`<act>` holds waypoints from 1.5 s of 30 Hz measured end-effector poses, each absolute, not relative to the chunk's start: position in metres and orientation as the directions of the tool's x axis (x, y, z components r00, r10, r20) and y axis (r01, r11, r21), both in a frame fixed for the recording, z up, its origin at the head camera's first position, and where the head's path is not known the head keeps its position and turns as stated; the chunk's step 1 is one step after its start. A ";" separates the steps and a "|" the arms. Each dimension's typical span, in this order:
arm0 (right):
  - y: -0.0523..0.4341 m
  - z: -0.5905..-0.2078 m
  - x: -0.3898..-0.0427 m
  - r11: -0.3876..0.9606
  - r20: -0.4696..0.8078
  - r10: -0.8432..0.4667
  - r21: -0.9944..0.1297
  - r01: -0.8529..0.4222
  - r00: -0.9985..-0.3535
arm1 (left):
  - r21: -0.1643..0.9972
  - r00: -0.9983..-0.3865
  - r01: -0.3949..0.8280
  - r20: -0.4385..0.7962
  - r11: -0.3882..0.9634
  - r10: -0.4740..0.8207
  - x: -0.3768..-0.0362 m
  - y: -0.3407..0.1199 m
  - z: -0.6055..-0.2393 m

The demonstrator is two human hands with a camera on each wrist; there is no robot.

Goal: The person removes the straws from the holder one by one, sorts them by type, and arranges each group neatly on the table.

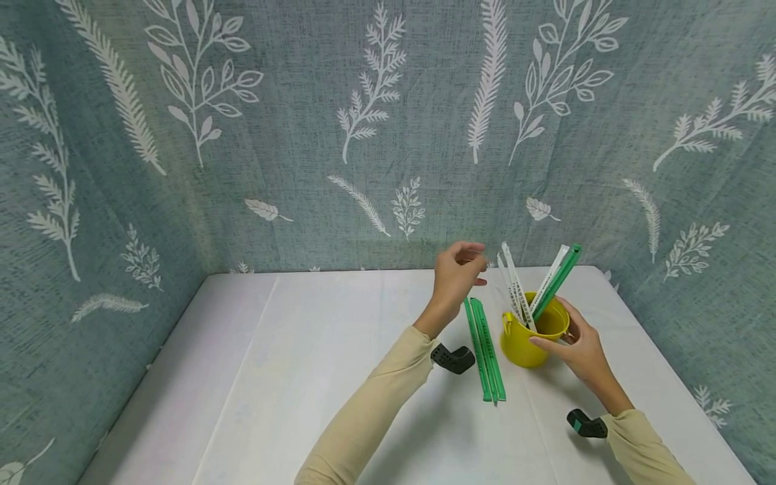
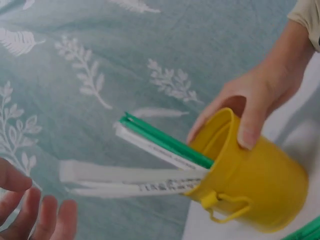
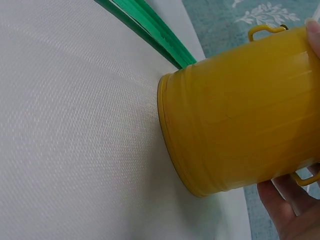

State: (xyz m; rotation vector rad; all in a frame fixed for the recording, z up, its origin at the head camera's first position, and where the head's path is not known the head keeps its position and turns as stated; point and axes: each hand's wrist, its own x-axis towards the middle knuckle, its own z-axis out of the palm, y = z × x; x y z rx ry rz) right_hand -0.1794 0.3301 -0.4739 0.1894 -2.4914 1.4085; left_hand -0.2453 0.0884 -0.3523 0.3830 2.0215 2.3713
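Observation:
My right hand (image 1: 582, 347) grips a small yellow bucket (image 1: 523, 347) by its side, thumb at the rim. Several slim white wrapped sticks (image 1: 516, 286), printed with dark characters, lean in the bucket along with a green wrapped stick (image 1: 558, 281). Left of the bucket hovers my left hand (image 1: 457, 276), its fingers loosely bent and holding nothing. In the left wrist view its fingertips (image 2: 65, 212) are close to the white sticks' upper ends but apart from them. More green wrapped sticks (image 1: 487, 350) lie side by side on the table beside the bucket.
A white cloth covers the table (image 1: 303, 364). Behind and on both sides hangs a grey-green curtain (image 1: 291, 135) with white leaf prints. Each wrist wears a black device, the left one (image 1: 453, 359) hanging close to the lying green sticks.

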 end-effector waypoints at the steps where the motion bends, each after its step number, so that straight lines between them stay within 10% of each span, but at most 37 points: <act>1: 0.330 -0.474 -0.180 0.521 0.298 0.021 -0.818 -0.244 -0.954 | 0.971 -0.968 0.167 0.195 -0.172 0.159 -0.245 0.089 -0.350; 15: 0.330 -0.476 -0.181 0.503 0.322 0.022 -0.822 -0.268 -0.947 | 0.915 -0.902 0.372 0.396 -0.155 0.172 -0.232 0.105 -0.321; 45: 0.333 -0.478 -0.181 0.569 0.284 0.033 -0.794 -0.216 -0.958 | 0.925 -0.895 0.375 0.343 0.066 0.285 -0.221 0.171 -0.351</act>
